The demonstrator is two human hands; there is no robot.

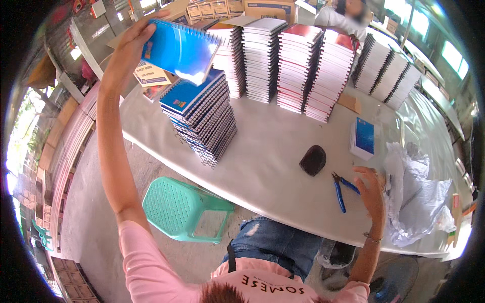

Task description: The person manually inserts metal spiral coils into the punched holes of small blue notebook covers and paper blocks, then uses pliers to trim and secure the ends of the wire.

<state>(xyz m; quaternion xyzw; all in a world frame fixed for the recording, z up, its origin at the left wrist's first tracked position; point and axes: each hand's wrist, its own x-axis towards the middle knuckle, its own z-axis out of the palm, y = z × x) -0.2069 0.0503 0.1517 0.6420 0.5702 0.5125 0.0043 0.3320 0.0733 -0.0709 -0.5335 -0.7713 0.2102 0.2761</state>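
My left hand (135, 41) is raised at the upper left, its fingers closed on the edge of a blue spiral notebook (182, 50). That notebook is tilted above a tall stack of blue spiral notebooks (204, 118) on the table. My right hand (372, 191) hovers low over the table's right side with loosely bent fingers apart and nothing seen in them. Beside it lie wire cutters (340, 192) with blue handles, partly behind the fingers. A dark rounded object (313, 160) rests to their left. Farther back is a small blue-covered pad of paper (363, 138).
Tall stacks of bound notebooks (295, 70) line the table's far side, with more stacks (386, 70) at the far right. Crumpled plastic (417, 192) lies at the right edge. A green stool (177, 209) stands by the near edge. Another person (341, 22) is across the table.
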